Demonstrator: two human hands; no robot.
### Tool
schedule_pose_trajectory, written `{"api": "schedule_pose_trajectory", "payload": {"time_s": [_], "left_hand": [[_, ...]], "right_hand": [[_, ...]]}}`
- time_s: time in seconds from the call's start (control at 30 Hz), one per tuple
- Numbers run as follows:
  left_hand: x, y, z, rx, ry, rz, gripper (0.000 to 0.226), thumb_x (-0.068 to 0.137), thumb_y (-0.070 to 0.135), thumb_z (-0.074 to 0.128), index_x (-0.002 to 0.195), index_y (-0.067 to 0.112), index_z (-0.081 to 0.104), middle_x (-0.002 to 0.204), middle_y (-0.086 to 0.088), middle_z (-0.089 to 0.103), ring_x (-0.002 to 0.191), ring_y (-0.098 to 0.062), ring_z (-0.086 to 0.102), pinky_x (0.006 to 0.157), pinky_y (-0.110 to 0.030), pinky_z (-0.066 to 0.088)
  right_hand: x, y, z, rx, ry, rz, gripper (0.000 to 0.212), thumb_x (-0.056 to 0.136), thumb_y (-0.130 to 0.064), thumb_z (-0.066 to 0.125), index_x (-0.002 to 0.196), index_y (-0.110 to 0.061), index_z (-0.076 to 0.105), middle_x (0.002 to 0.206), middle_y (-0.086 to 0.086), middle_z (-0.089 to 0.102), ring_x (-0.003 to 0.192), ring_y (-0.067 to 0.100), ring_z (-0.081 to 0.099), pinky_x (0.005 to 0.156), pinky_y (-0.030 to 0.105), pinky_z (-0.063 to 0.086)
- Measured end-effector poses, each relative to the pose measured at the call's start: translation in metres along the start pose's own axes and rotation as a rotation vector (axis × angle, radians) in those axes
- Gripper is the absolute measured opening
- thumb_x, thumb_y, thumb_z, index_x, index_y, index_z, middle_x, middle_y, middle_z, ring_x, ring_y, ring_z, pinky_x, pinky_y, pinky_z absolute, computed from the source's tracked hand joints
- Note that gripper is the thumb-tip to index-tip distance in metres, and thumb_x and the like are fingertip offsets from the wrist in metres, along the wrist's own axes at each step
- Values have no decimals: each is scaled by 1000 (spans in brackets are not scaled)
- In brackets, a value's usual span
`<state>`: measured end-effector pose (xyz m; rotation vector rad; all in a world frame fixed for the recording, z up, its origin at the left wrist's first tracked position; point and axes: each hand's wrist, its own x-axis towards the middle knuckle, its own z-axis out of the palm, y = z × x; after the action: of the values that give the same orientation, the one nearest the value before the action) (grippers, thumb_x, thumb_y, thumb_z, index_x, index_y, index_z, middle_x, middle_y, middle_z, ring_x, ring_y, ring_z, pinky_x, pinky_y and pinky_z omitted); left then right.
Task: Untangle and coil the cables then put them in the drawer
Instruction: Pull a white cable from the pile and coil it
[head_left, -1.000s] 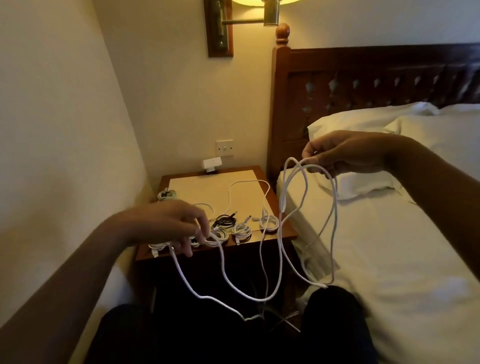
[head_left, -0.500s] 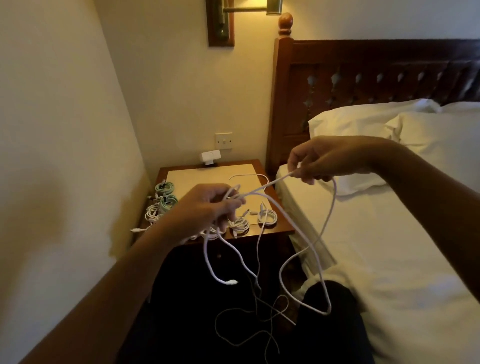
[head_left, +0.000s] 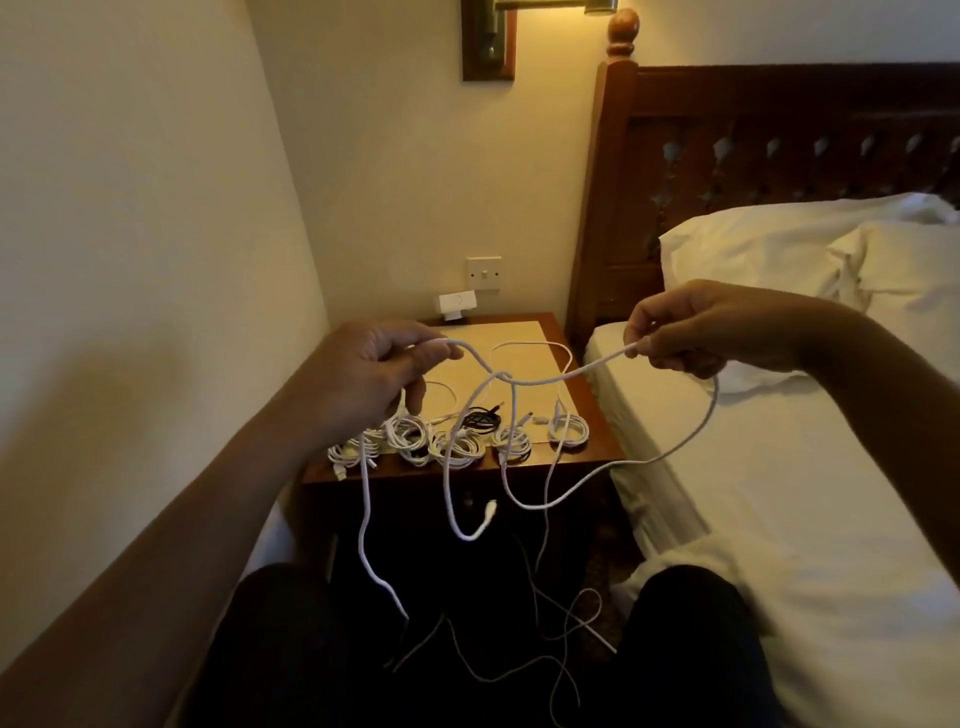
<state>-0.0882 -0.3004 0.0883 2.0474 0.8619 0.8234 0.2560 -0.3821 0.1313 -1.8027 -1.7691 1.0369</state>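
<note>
my left hand (head_left: 374, 374) and right hand (head_left: 691, 332) are held apart above my knees, each pinching a white cable (head_left: 602, 361) between thumb and fingers. the stretch between them crosses itself in a loose knot nearer my left hand, and loops hang down from there. one end with a connector (head_left: 490, 506) dangles below the knot. a long loop sags from my right hand beside the bed (head_left: 779, 493), which lies under and beyond that hand. past both hands, on the counter (head_left: 587, 457), a row of coiled white cables (head_left: 457, 447) sits along the near edge, with a black coil (head_left: 480, 418) just behind them. thinner cables (head_left: 519, 670) trail in a tangle below my hands, between my knees. beyond my left hand, a white plug (head_left: 457, 303) sits at the back of the counter under a wall switch (head_left: 484, 272).
</note>
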Motion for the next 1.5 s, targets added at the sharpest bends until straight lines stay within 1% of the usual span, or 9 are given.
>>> {"api": "schedule_pose_trajectory", "payload": {"time_s": [0.23, 0.43, 0.63, 0.73, 0.8, 0.9, 1.07, 1.27, 1.5], "left_hand": [[-13, 32, 18, -9, -161, 147, 24, 96, 41, 61, 105, 29, 79, 56, 7, 46, 54, -13, 37, 52, -23, 31], [-6, 26, 15, 0, 191, 199, 16, 100, 23, 65, 92, 20, 79, 56, 6, 43, 50, -10, 32, 46, -24, 25], [-25, -17, -29, -241, 528, 31, 22, 97, 23, 63, 80, 18, 76, 47, 10, 36, 44, -9, 26, 46, -22, 18], [-34, -42, -26, 316, 175, -158, 21, 91, 37, 63, 79, 26, 75, 53, 8, 56, 49, -11, 48, 52, -28, 34], [-40, -51, -1, 694, -198, -315, 15, 95, 38, 66, 107, 31, 72, 96, 5, 73, 91, -18, 67, 74, -30, 49], [-42, -52, 48, 640, -337, -207, 83, 90, 44, 73, 159, 34, 27, 159, 7, 38, 146, -16, 36, 119, -36, 32], [-37, -50, 88, 21, -401, -153, 10, 103, 32, 59, 106, 28, 68, 87, 9, 70, 83, -11, 66, 82, -37, 53], [-54, -46, 42, -553, -1, -146, 27, 91, 28, 56, 80, 4, 66, 57, 2, 28, 49, -12, 25, 46, -22, 25], [-73, -87, 55, 314, -543, -340, 25, 106, 33, 51, 102, 31, 75, 94, 9, 73, 84, -6, 67, 86, -30, 54]], "right_hand": [[-3, -27, 43, -302, -174, -183, 52, 88, -54, 72, 136, -40, 57, 137, -24, 59, 130, -3, 52, 109, 31, 44], [32, -1, 121, -204, -145, -242, 13, 106, -25, 55, 107, -21, 67, 77, -1, 69, 72, 10, 68, 74, 29, 56], [29, 118, 137, -37, -80, 55, 22, 105, -28, 56, 98, -15, 73, 84, 3, 76, 84, 23, 73, 81, 33, 54], [21, 116, 141, 131, -59, 7, 36, 107, -34, 47, 100, -5, 68, 75, 9, 65, 74, 30, 63, 72, 32, 52], [17, 89, 143, 196, -77, -81, 37, 109, -32, 42, 99, -5, 65, 74, 10, 54, 69, 26, 55, 66, 27, 51], [15, 42, 150, 44, -111, -252, 31, 109, -33, 45, 96, -15, 67, 81, 7, 58, 69, 17, 57, 63, 25, 52], [25, 33, 147, -212, 25, -315, 21, 105, -36, 55, 87, -35, 65, 77, -10, 63, 73, 5, 59, 65, 18, 44], [37, 122, 142, -526, 146, 19, 25, 104, -29, 57, 103, -11, 74, 96, -1, 59, 90, 12, 54, 80, 29, 44], [32, 106, 147, -374, 314, -73, 16, 98, -37, 64, 109, -34, 77, 105, -13, 56, 99, 7, 52, 84, 29, 46]]}}
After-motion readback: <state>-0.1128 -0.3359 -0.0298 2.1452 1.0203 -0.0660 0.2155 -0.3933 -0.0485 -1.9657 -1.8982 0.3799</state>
